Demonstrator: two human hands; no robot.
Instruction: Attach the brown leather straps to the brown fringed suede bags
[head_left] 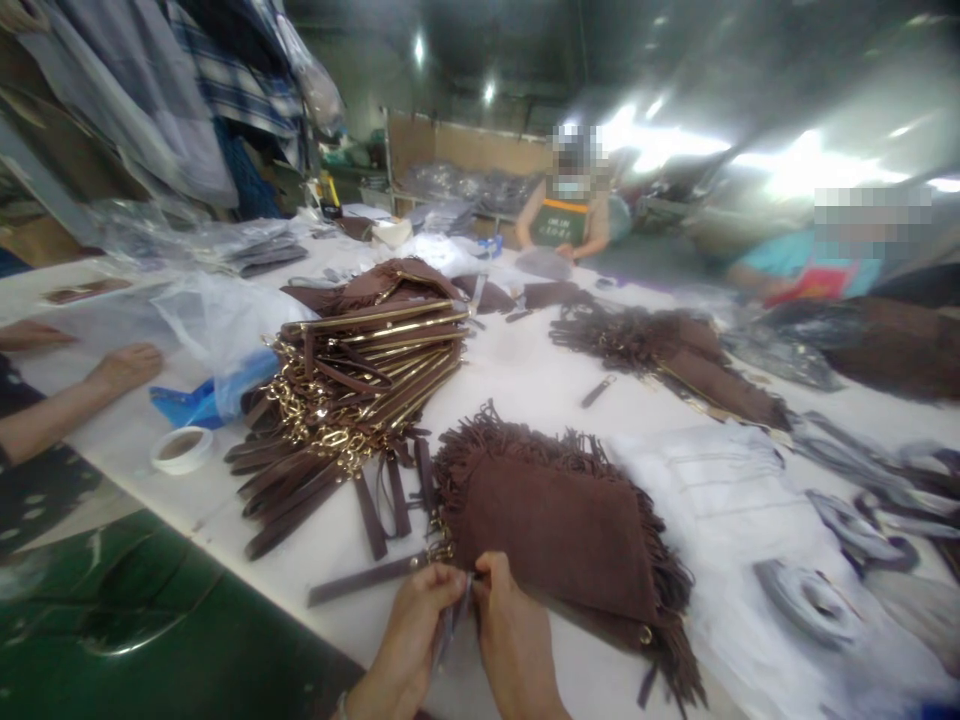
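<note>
My left hand and my right hand meet at the near table edge, both closed in a pinch. Between their fingertips is a small, thin, shiny piece like clear plastic; blur and fingers hide its exact kind. A brown fringed bag lies flat just beyond and to the right of my hands. Its brown strap with gold hardware stretches left of my left hand. Farther off, a pile of brown bags shows gold zippers, chains and hanging straps.
White wrapping sheets and grey tape-like rolls lie right. At left are a white tape roll, a blue tape dispenser and another person's hand. More fringed bags lie beyond; two co-workers sit across the table.
</note>
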